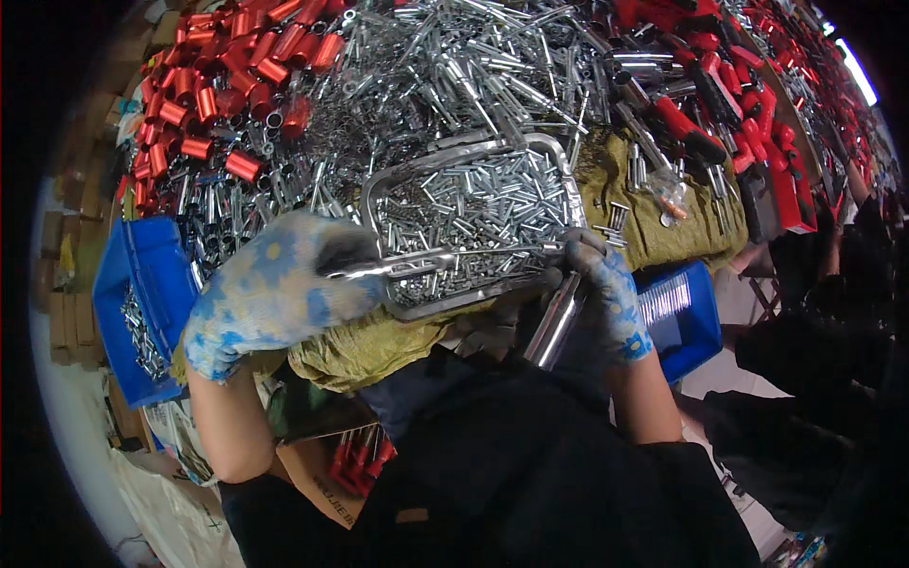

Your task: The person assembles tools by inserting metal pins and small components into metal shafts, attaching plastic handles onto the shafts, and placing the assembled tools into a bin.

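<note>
My left hand (270, 289), in a blue and white speckled glove, is closed on a thin shiny metal rod (402, 265) that lies across the near side of a metal tray (379, 185). The tray holds several small silver pins. My right hand (606, 293), in the same kind of glove, grips a thicker polished metal tube (557, 322) that slants down below the tray's right corner. The tray rests on olive cloth (365, 346) at the table's front edge.
A large heap of silver metal parts (454, 76) fills the table behind the tray. Red cylinders (222, 85) pile at the back left, red-handled tools (748, 95) at the back right. Blue bins stand at the left (142, 275) and right (682, 317). A cardboard box (327, 473) sits below.
</note>
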Demonstrator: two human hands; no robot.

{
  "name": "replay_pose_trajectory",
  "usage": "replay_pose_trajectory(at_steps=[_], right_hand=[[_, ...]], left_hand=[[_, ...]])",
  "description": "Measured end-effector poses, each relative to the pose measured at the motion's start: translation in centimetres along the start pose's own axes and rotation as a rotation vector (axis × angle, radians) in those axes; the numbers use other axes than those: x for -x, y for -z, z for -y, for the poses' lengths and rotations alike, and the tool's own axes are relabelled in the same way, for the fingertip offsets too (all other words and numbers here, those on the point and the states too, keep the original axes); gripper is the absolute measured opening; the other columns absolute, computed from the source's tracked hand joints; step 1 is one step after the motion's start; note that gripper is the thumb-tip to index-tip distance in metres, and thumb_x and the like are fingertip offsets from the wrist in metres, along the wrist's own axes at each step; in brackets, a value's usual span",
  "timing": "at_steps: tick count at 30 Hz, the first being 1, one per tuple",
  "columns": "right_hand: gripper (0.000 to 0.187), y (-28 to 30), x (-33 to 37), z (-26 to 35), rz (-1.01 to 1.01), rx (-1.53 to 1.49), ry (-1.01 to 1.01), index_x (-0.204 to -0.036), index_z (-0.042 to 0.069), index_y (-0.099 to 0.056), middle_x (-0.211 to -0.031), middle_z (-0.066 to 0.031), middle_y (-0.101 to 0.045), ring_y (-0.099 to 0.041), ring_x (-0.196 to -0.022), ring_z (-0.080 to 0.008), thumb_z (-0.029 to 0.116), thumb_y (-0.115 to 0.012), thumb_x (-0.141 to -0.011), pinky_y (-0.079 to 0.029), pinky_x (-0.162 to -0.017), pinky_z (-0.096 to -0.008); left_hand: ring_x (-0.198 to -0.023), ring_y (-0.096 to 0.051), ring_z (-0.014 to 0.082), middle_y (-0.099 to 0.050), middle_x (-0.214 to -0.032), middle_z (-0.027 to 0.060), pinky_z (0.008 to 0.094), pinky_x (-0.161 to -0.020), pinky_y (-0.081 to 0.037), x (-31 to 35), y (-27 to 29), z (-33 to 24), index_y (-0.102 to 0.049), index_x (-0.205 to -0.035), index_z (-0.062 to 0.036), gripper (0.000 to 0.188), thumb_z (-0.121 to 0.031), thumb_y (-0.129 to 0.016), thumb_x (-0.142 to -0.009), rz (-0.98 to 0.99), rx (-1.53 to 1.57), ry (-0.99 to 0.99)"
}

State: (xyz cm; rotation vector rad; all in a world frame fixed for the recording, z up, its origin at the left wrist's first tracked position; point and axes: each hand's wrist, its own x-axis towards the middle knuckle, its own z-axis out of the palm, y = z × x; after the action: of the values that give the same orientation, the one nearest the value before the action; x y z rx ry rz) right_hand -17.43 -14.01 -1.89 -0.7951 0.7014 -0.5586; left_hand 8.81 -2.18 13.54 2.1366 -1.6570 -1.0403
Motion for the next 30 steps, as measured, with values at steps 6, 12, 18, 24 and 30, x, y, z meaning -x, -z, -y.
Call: replay_pose_trajectory(at_steps=[6, 12, 18, 24, 30], right_hand=[[0.017, 0.3, 0.1, 0.9, -0.124, 0.064, 0.059, -0.089, 0.006, -0.053, -0.075, -0.0027, -0.054, -0.055, -0.064, -0.0105, 0.022, -0.056, -0.085, -0.048, -0.058, -0.0249], [0.025, 1.0, 0.3, 0.8, -0.02, 0.464, 0.151, -0.085, 0.002, -0.06, -0.073, -0.0005, -0.055, -0.05, -0.068, -0.0072, 0.027, -0.058, -0.087, -0.042, -0.064, -0.023], [0.029, 1.8, 2.0, -0.4, -0.016, 0.657, 0.227, -0.085, -0.001, -0.061, -0.067, -0.0043, -0.053, -0.048, -0.068, -0.0089, 0.028, -0.057, -0.087, -0.041, -0.061, -0.0284], [0.039, 1.0, 1.1, 0.3, -0.032, 0.751, 0.175, -0.093, -0.001, -0.063, -0.071, -0.0094, -0.058, -0.053, -0.064, -0.0144, 0.037, -0.06, -0.086, -0.044, -0.06, -0.031], [0.045, -2.0, -3.8, 1.7, -0.167, 0.645, 0.339, -0.104, -0.002, -0.059, -0.092, -0.0193, -0.064, -0.063, -0.083, -0.0246, 0.037, -0.063, -0.082, -0.048, -0.075, -0.0347]], left_hand=[[-0.062, -0.05, 0.0107, -0.055, -0.068, 0.0041, 0.0286, -0.059, -0.041, -0.4, -0.6, 0.5, -0.06, -0.089, 0.0021, 0.034, -0.026, -0.066, -0.071, -0.185, 0.1, 0.171], [-0.078, -0.06, 0.0197, -0.064, -0.083, 0.0143, 0.0352, -0.076, -0.048, -3.6, -7.3, -0.7, -0.06, -0.102, 0.0023, 0.04, -0.028, -0.068, -0.076, -0.294, 0.151, -0.031], [-0.074, -0.06, 0.0141, -0.065, -0.078, 0.0101, 0.03, -0.069, -0.047, -4.2, -10.8, -1.8, -0.064, -0.099, 0.0044, 0.041, -0.026, -0.069, -0.072, 0.093, 0.348, 0.135], [-0.068, -0.059, 0.0139, -0.063, -0.076, 0.0064, 0.0281, -0.063, -0.047, -4.1, -14.4, 1.0, -0.064, -0.095, 0.001, 0.032, -0.022, -0.068, -0.073, -0.152, 0.582, 0.199], [-0.048, -0.04, 0.005, -0.05, -0.069, 0.0006, 0.019, -0.04, -0.03, -3.8, -14.2, 2.1, -0.049, -0.105, -0.0014, 0.038, -0.015, -0.068, -0.075, -0.698, 1.213, 0.029]])
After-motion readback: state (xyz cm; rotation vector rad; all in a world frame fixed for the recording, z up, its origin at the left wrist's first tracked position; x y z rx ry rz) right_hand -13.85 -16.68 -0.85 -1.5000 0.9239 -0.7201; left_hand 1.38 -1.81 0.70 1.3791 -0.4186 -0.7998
